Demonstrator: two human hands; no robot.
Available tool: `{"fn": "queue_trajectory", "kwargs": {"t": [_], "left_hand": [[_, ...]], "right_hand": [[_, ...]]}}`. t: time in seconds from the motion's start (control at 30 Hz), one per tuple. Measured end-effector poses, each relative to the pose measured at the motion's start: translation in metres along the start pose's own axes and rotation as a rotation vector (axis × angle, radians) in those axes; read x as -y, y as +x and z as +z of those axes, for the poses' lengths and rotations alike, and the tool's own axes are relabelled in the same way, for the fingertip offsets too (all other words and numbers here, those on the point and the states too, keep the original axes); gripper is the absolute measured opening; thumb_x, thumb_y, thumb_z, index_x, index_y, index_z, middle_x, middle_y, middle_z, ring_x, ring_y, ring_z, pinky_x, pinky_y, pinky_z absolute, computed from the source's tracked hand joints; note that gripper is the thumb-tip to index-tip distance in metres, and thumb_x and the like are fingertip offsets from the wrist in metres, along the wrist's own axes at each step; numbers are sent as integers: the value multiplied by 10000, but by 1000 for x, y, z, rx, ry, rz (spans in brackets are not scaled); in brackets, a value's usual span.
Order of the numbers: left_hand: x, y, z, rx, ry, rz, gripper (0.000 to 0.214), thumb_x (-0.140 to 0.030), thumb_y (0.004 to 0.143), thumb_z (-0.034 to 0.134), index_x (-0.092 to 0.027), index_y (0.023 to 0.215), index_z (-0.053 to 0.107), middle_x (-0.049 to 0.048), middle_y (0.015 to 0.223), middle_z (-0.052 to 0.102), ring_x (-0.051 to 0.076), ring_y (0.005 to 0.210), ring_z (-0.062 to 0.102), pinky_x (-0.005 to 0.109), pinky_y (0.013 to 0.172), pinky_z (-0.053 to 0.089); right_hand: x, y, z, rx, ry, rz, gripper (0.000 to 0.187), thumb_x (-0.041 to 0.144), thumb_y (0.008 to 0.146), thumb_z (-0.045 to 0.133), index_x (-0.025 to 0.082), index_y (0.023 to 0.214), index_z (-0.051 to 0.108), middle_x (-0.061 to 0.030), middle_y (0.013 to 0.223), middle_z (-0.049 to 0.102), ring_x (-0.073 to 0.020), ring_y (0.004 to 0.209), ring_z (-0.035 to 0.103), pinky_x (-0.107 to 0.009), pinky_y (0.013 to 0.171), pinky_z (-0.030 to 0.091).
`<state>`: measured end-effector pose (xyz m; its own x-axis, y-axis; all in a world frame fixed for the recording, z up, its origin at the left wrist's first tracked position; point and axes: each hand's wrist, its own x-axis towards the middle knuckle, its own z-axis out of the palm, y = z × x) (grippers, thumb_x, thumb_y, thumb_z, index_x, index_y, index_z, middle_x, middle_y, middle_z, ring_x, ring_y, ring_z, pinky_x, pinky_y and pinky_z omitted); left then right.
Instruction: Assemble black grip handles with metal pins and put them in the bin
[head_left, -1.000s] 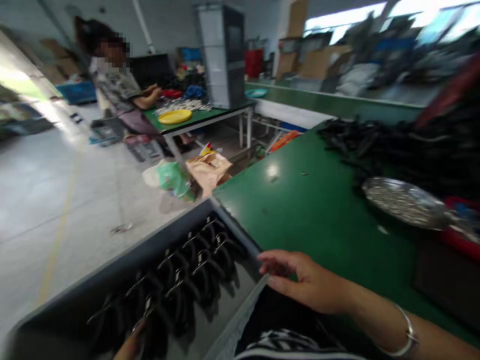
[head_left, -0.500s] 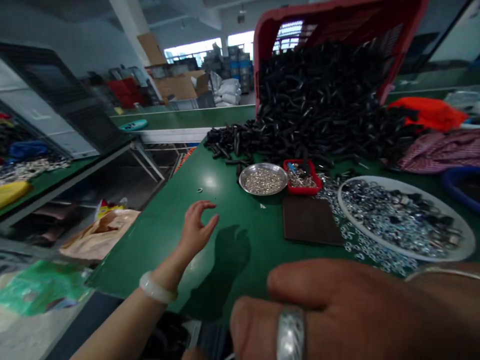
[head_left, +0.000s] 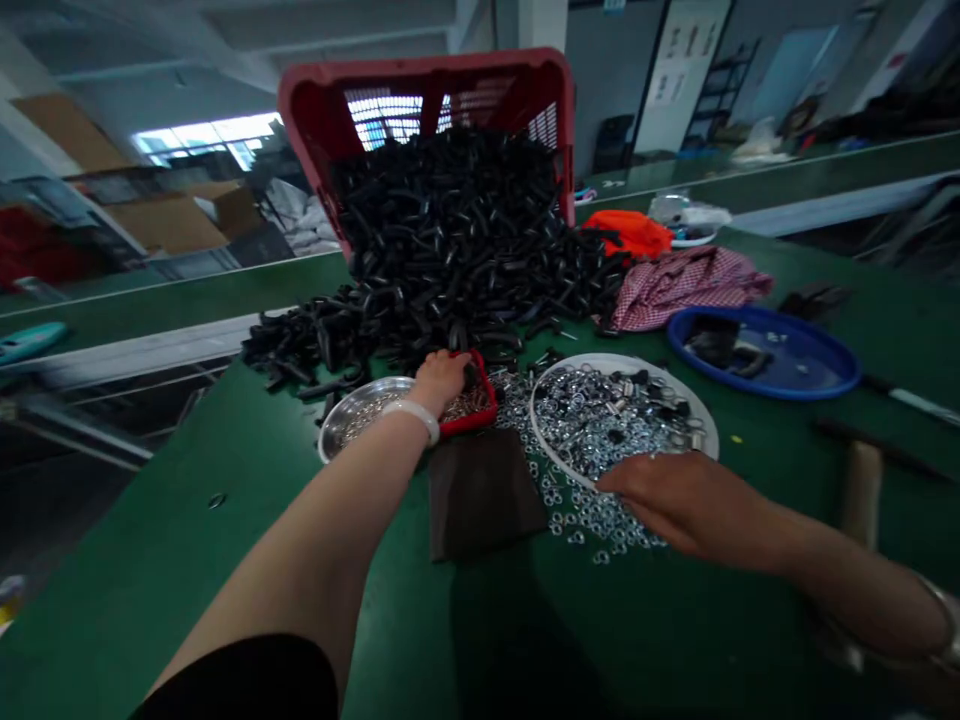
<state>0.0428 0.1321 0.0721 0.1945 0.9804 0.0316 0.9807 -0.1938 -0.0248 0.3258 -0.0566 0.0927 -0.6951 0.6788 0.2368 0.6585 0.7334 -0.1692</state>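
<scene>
**Left grip (head_left: 442, 380) down at the red tray (head_left: 480, 400), right grip (head_left: 690, 505) open above loose washers (head_left: 592, 525)**

Left grip curls over the tray's near edge, its fingers out of sight among the small metal pieces inside, so I cannot tell whether it has closed on anything. A pale bangle (head_left: 411, 420) circles that wrist. Just beside the hand, a steel dish (head_left: 360, 425) holds a layer of small silver parts, and its rim sits against the tray.

Right grip is flat and open, palm down, fingers extended, with nothing showing in them. Its fingertips reach the rim of a white round plate (head_left: 701, 420) piled with more washers and some dark bits. The loose washers lie scattered on the green surface (head_left: 150, 530) directly beneath the hand, just beside the plate. A dark brown pad (head_left: 484, 500) lies between the two arms, touching the front of the tray.

Farther out, a tipped red plastic crate (head_left: 424, 80) spills a large heap of black curved parts (head_left: 450, 230) down towards the dish and tray. Off to the right are a checked cloth (head_left: 686, 285), an orange cloth (head_left: 628, 232) and a blue plate (head_left: 825, 385) with dark pieces on it.
</scene>
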Motion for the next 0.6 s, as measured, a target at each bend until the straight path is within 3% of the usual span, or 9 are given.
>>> {"fn": "queue_trajectory", "kwargs": {"t": [0.07, 0.17, 0.27, 0.37, 0.5, 0.6], "left_hand": [[3, 22, 3, -9, 24, 21, 418, -213, 819, 420, -300, 1216, 517, 115, 1218, 487, 290, 1080, 473, 408, 856, 414], [-6, 45, 9, -97, 73, 170, 411, -211, 832, 384, -253, 1216, 527, 64, 1349, 395, 250, 1191, 390, 367, 973, 343], [-30, 66, 16, -17, 102, 250, 482, -188, 832, 358, -200, 1310, 416, 54, 1408, 334, 193, 1243, 350, 294, 1018, 293], [-52, 89, 22, 64, 129, 175, 558, -160, 809, 370, -184, 1364, 315, 90, 1435, 281, 234, 1240, 358, 337, 969, 350], [-61, 114, 25, 93, 153, 119, 434, -184, 816, 359, -136, 1221, 508, 162, 1248, 509, 329, 1163, 419, 437, 861, 412], [-58, 120, 26, 146, 157, 117, 345, -250, 791, 445, -135, 1069, 613, 168, 1083, 611, 320, 1063, 503, 420, 839, 424]], "right_hand": [[-35, -16, 3, -14, -27, 133, 299, 217, 837, 382, 200, 1047, 595, -64, 970, 660, -190, 851, 620, -331, 710, 491], [-77, -24, 2, -31, 2, 338, 295, 275, 834, 394, 189, 1027, 600, -63, 967, 662, -180, 811, 626, -316, 705, 495], [-109, -22, 3, -59, 13, 554, 309, 314, 822, 406, 191, 1029, 600, -54, 938, 664, -168, 737, 621, -293, 651, 494], [-138, -27, 9, -96, -78, 768, 340, 312, 824, 388, 172, 1046, 604, -72, 984, 653, -187, 771, 618, -306, 684, 490], [-162, -44, 20, 25, -147, 813, 409, 304, 823, 390, 128, 1145, 571, -109, 1099, 607, -208, 882, 603, -314, 762, 479], [-165, -43, 21, 90, -161, 765, 419, 312, 832, 390, 128, 1167, 564, -106, 1099, 608, -222, 955, 579, -323, 812, 462]]}}
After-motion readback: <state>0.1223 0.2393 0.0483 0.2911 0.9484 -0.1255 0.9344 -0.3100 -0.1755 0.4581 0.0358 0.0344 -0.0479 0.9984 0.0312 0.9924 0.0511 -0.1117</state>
